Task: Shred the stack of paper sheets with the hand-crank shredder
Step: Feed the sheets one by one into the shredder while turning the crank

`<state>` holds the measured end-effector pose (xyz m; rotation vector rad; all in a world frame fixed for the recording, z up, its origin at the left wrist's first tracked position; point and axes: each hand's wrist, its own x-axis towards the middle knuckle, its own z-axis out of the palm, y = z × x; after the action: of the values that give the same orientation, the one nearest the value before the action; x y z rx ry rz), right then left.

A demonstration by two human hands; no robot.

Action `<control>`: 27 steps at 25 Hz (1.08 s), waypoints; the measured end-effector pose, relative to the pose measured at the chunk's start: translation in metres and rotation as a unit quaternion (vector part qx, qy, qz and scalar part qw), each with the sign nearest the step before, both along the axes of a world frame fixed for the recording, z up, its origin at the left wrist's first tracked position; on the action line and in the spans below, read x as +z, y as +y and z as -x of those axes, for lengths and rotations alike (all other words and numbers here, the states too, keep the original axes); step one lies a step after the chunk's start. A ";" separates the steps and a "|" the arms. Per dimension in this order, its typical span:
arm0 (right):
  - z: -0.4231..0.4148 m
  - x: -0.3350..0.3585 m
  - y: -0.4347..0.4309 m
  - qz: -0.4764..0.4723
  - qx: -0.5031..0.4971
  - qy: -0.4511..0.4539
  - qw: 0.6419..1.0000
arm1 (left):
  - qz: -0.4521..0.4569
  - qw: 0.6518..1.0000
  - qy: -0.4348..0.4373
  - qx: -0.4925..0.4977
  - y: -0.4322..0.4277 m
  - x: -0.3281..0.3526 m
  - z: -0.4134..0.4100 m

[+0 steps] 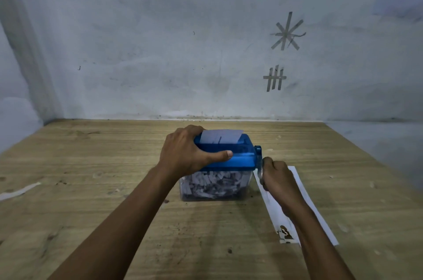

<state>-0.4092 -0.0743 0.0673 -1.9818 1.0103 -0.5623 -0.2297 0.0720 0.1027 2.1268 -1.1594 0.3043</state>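
Note:
A small hand-crank shredder [242, 158] with a blue top stands in the middle of the wooden table [91, 165]. Its clear bin [212, 186] is packed with paper shreds. A white sheet [220, 136] sticks up out of the slot on top. My left hand [185, 153] grips the blue top from the left, thumb lying along its front. My right hand [278, 179] is closed around the crank handle [259, 160] on the shredder's right side. A stack of white paper sheets [304, 197] lies flat on the table under my right forearm.
A grey wall [183, 50] with tape marks rises right behind the table's far edge. A thin white paper strip [18, 191] lies near the table's left edge. Small crumbs and specks dot the wood.

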 end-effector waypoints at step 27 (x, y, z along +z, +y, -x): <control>-0.034 -0.014 -0.021 -0.185 -0.052 -0.112 0.975 | -0.045 0.998 -0.049 -0.021 0.000 -0.004 -0.001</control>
<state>-0.3749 -0.0953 0.0528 -1.5102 1.0004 -0.5921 -0.2284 0.0717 0.0991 2.1830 -1.2941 0.3482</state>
